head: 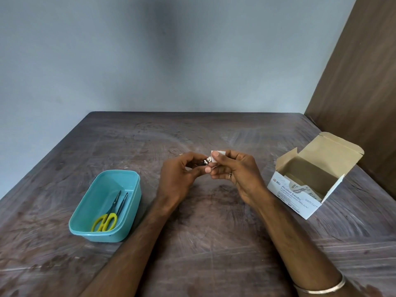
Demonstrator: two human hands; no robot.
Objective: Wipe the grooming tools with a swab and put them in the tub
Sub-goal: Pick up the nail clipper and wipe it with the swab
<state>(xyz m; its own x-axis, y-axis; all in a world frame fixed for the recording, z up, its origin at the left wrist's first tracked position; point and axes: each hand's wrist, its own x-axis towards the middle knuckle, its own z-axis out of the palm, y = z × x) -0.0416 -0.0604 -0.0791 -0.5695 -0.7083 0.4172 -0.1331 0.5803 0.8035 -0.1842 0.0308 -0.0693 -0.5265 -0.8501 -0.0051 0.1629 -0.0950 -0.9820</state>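
Both hands meet above the middle of the tabletop (214, 243). The left hand (180, 179) has its fingers (198, 171) curled round a small metal grooming tool (206, 161), only a shiny end of which shows between the two hands; what kind of tool it is cannot be told. The right hand (237, 174) pinches a white swab (215, 156) between thumb and curled fingers, pressing it against that shiny end, so the swab sits right at the fingertips of both hands. A ring shows on one finger of the right hand, and a metal bangle (321, 287) circles the right wrist.

Well to the left of the left hand's fingers and nearer the person stands a teal tub (128, 211). Inside it lie yellow-handled scissors (108, 217) and, just beside them, slim dark tweezers (122, 203), both pointing away from the person. To the right of the right hand's fingers sits an open box of alcohol swabs (300, 196), its lid flap raised, with sachets showing inside.
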